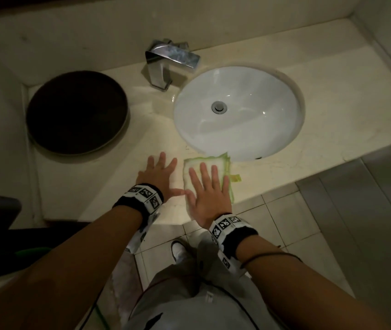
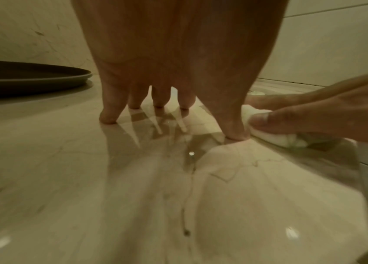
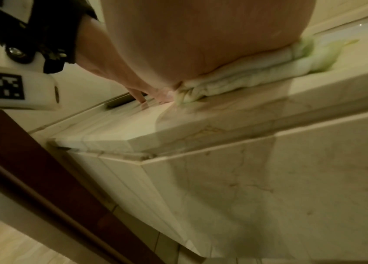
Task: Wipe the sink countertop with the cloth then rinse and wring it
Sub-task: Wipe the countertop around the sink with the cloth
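Fingers of the right hand lie straight, pressing the folded cloth flat on the countertop just before the one sink; the left hand rests splayed beside it, grasping nothing. Even pressure and overlapping strokes would wipe best. One faucet, one dark tray, one cloth.

wristbands: black, white tag blocks | trousers: grey | shoe: white

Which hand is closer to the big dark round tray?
Left. The left hand lies flat on the counter just right of the tray; the right hand presses the cloth farther right.
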Available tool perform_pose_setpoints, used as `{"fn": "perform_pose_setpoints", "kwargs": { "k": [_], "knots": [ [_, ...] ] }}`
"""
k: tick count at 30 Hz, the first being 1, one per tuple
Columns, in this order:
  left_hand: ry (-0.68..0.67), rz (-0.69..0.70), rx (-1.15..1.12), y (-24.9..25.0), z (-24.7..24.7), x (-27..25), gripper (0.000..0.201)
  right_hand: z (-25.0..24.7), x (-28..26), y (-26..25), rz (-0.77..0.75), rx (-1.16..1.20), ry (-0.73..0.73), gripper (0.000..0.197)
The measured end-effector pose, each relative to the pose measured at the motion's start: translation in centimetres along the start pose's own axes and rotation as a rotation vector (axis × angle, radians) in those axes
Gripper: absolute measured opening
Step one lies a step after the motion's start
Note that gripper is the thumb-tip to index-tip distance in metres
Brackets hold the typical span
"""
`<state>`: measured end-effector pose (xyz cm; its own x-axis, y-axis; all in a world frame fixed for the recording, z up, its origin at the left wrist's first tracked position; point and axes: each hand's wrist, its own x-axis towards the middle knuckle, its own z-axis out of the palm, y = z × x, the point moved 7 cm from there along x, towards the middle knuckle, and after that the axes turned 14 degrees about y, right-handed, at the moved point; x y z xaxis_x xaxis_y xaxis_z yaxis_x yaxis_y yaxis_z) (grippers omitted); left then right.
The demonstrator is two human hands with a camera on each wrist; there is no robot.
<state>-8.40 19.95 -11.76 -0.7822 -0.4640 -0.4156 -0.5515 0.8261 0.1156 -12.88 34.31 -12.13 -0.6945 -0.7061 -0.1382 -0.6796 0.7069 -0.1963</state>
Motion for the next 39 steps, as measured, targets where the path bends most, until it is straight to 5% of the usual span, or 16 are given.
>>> {"fn": "perform_pose_setpoints", "kwargs": {
  "k": [6, 13, 19, 28, 39],
  "knots": [
    [-0.019, -0.002, 0.002, 0.2, -0.2, -0.2, 0.104, -1.2, 0.3, 4.6, 0.006, -0.019, -0.021, 0.058],
    [-0.028, -0.004, -0.008, 0.3, -0.1, 0.0, 0.106, -3.4, 0.6, 16.3, 0.312, -0.03, 0.067, 0.059],
    [-0.042, 0.005, 0.0, 0.2, 0.1, 0.2, 0.106, -2.8, 0.3, 14.7, 0.421, 0.019, 0.092, 0.058],
    [-0.033, 0.011, 0.029, 0.3, -0.1, 0.0, 0.106, -0.5, -1.9, 4.1, 0.139, 0.011, 0.066, 0.06],
    [0.007, -0.003, 0.002, 1.1, -1.3, -0.3, 0.106, -1.7, -1.6, 9.3, -0.01, -0.045, 0.075, 0.063]
  ]
}}
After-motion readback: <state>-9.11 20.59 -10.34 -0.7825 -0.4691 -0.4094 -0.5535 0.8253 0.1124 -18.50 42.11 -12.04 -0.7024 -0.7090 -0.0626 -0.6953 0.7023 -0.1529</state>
